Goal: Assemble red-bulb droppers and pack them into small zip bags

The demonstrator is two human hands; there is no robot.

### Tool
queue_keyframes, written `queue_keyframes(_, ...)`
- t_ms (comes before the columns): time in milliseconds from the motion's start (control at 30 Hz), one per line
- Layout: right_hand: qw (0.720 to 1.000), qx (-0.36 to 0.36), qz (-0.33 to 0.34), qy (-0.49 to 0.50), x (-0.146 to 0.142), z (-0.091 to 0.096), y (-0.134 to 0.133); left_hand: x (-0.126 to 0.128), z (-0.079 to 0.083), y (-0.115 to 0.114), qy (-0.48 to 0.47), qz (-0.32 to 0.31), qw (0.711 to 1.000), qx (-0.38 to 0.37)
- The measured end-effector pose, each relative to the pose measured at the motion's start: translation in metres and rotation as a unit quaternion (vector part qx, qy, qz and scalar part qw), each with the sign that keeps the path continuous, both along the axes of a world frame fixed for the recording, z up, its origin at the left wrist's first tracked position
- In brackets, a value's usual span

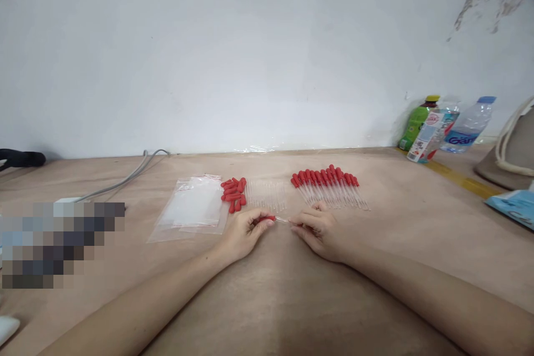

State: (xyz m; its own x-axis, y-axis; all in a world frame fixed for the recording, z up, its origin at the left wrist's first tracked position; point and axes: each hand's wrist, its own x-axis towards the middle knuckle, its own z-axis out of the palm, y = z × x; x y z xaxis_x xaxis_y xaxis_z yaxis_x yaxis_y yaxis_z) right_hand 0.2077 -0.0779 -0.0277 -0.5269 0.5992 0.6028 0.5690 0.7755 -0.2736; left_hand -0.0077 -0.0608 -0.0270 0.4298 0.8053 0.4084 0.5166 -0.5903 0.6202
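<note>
Between thumb and fingers, my left hand (pixel 249 229) pinches a red rubber bulb (pixel 270 218). My right hand (pixel 319 231) grips the far end of a thin clear glass dropper tube (pixel 282 220), whose other end meets the bulb. Just beyond my left hand lies a pile of loose red bulbs (pixel 234 192). Beside that pile, several bare glass tubes (pixel 266 194) are laid in a row. Past my right hand, droppers with red bulbs fitted (pixel 327 183) lie side by side, bulbs toward the wall.
Clear plastic zip bags (pixel 192 206) lie left of the bulbs. Grey cables (pixel 129 175) run to a pixelated area at left. Drink bottles (pixel 463 128) and a carton (pixel 431 136) stand by the wall at right, near a grey-brown bag (pixel 515 150) and a blue packet (pixel 513 206).
</note>
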Motion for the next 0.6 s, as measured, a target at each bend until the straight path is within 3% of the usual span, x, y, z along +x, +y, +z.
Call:
queue_keyframes(267,0.999,-0.02,0.015,-0.043,0.0061,0.0046,0.0017,-0.0025,0.0072,-0.0045,0.018,-0.093,0.995,-0.013)
queue_keyframes(600,0.997,0.027,-0.023,-0.067,0.0026,0.01,-0.0044,-0.0008,0.0102,-0.0098,0.042,-0.073,0.996,0.012)
